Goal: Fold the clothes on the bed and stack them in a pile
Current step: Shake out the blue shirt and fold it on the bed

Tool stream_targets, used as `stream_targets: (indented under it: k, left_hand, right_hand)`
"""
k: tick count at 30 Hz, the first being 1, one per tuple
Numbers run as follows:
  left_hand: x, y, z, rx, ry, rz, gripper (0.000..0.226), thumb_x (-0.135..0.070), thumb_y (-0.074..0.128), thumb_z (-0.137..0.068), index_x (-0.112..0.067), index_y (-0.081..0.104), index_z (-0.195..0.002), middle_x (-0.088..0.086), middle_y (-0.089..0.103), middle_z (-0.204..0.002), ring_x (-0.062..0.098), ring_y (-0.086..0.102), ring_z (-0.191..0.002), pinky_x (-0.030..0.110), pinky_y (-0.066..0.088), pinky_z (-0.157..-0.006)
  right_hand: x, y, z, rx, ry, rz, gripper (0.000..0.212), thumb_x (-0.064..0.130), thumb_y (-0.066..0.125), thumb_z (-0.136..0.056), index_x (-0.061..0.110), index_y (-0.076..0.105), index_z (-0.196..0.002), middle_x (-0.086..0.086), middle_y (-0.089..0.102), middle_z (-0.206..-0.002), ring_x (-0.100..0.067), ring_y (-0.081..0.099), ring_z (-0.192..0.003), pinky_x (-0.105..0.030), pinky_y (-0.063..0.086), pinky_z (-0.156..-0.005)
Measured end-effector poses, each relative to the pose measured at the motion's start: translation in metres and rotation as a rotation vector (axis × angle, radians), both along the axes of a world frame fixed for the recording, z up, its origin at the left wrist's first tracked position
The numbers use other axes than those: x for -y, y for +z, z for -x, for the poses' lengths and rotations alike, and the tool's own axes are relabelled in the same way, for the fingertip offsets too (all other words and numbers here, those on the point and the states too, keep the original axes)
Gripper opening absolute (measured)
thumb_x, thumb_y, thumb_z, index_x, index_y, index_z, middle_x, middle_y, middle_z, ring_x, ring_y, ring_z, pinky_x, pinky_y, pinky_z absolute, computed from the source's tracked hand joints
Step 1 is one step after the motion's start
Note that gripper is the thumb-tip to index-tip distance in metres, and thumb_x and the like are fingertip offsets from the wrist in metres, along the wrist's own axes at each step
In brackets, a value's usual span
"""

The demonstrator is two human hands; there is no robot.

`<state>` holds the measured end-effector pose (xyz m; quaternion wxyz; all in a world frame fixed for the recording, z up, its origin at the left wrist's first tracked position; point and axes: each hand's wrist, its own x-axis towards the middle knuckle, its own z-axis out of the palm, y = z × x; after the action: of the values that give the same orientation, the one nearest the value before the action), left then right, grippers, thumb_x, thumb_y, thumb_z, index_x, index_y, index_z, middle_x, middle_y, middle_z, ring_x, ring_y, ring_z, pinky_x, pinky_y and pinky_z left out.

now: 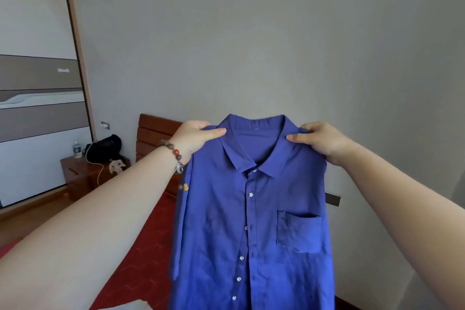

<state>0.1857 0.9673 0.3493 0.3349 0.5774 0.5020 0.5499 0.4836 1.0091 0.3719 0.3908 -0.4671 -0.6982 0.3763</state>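
both hands, left hand [195,137] and right hand [319,139], pinch the blue shirt [251,221] shoulders, hanging above the red bed [141,246].

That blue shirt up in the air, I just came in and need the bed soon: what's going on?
A person holds a blue button-up collared shirt up by its shoulders, left hand and right hand each pinching one side. It hangs unfolded, buttoned, over the red-covered bed.
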Motion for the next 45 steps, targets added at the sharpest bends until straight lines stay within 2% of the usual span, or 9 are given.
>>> stream_targets:
  k: [6, 12, 17, 20, 24, 27, 33, 40, 45]
  left_hand:
    - [-0.005, -0.004, -0.061, -0.166, 0.222, -0.239, 0.044, -0.018, 0.07, -0.085, -0.018, 0.036, -0.057, -0.004, 0.034, -0.051, 0.013, 0.029, -0.052, 0.029, 0.025, -0.052]
    - [-0.003, -0.001, -0.088, -0.203, 0.124, -0.304, 0.028, -0.018, 0.059, -0.094, -0.01, 0.05, -0.069, -0.005, 0.044, -0.055, 0.009, 0.036, -0.051, 0.023, 0.03, -0.053]
    - [0.004, -0.001, -0.08, -0.201, -0.046, -0.207, 0.031, -0.031, 0.071, -0.086, -0.005, 0.055, -0.093, 0.013, 0.068, -0.082, 0.025, 0.064, -0.075, 0.036, 0.05, -0.072]
    - [0.003, -0.003, -0.073, -0.225, -0.079, -0.196, 0.02, -0.016, 0.072, -0.085, -0.005, 0.059, -0.095, 0.014, 0.071, -0.092, 0.028, 0.068, -0.09, 0.043, 0.053, -0.085]
    - [-0.001, -0.002, -0.065, -0.194, -0.123, -0.198, 0.012, -0.005, 0.065, -0.088, -0.009, 0.057, -0.079, 0.017, 0.067, -0.084, 0.022, 0.062, -0.078, 0.038, 0.047, -0.077]
    - [0.001, 0.002, -0.068, -0.19, -0.239, -0.188, 0.015, -0.004, 0.066, -0.088, -0.014, 0.059, -0.08, 0.005, 0.068, -0.083, 0.012, 0.061, -0.079, 0.031, 0.047, -0.081]
    - [0.003, 0.004, -0.071, -0.247, -0.29, -0.215, 0.014, -0.001, 0.067, -0.086, -0.014, 0.061, -0.084, 0.005, 0.07, -0.086, 0.013, 0.064, -0.081, 0.033, 0.05, -0.083]
    - [0.008, 0.0, -0.063, -0.322, -0.244, -0.32, 0.014, -0.013, 0.071, -0.085, -0.015, 0.056, -0.087, 0.02, 0.065, -0.081, 0.021, 0.058, -0.074, 0.047, 0.052, -0.075]
    - [0.005, -0.006, -0.055, -0.551, -0.136, -0.314, 0.033, -0.027, 0.074, -0.082, -0.009, 0.057, -0.061, -0.014, 0.044, -0.044, 0.003, 0.035, -0.045, 0.015, 0.028, -0.047]
  right_hand:
    - [0.012, -0.008, 0.055, 0.136, -0.193, -0.381, 0.043, 0.014, 0.069, -0.084, 0.015, 0.033, -0.06, 0.002, 0.035, -0.055, -0.014, 0.03, -0.052, -0.017, 0.026, -0.041]
    - [0.029, -0.001, 0.078, -0.176, -0.015, -0.065, 0.026, 0.01, 0.055, -0.094, 0.011, 0.049, -0.069, -0.004, 0.053, -0.058, -0.016, 0.052, -0.05, -0.018, 0.042, -0.043]
    - [0.036, 0.008, 0.066, -0.308, 0.18, 0.132, 0.021, 0.008, 0.046, -0.099, -0.004, 0.062, -0.103, -0.018, 0.072, -0.091, -0.024, 0.072, -0.079, -0.033, 0.061, -0.07]
    - [0.036, 0.017, 0.056, -0.092, 0.204, 0.027, 0.016, 0.007, 0.051, -0.097, 0.003, 0.067, -0.1, -0.014, 0.073, -0.093, -0.019, 0.072, -0.083, -0.029, 0.059, -0.076]
    - [0.03, 0.042, 0.035, 0.318, 0.028, -0.546, 0.021, 0.015, 0.075, -0.083, 0.019, 0.063, -0.099, -0.003, 0.061, -0.107, -0.013, 0.056, -0.096, -0.015, 0.042, -0.082]
    - [0.028, 0.054, 0.03, 0.514, 0.279, -0.498, 0.031, 0.021, 0.08, -0.078, 0.019, 0.062, -0.104, 0.001, 0.058, -0.12, -0.012, 0.049, -0.116, -0.007, 0.035, -0.092]
    - [0.028, 0.062, 0.032, 0.6, 0.393, -0.217, 0.014, 0.02, 0.08, -0.079, 0.018, 0.067, -0.082, 0.014, 0.064, -0.073, 0.001, 0.056, -0.069, -0.01, 0.043, -0.063]
    - [0.029, 0.067, 0.038, 0.596, 0.314, -0.437, 0.02, 0.006, 0.078, -0.079, 0.01, 0.059, -0.072, 0.008, 0.055, -0.065, 0.0, 0.048, -0.059, -0.012, 0.039, -0.059]
    - [0.031, 0.08, 0.041, 0.623, 0.255, -0.524, 0.016, 0.005, 0.078, -0.077, 0.006, 0.063, -0.075, 0.008, 0.058, -0.067, 0.002, 0.05, -0.06, -0.01, 0.039, -0.06]
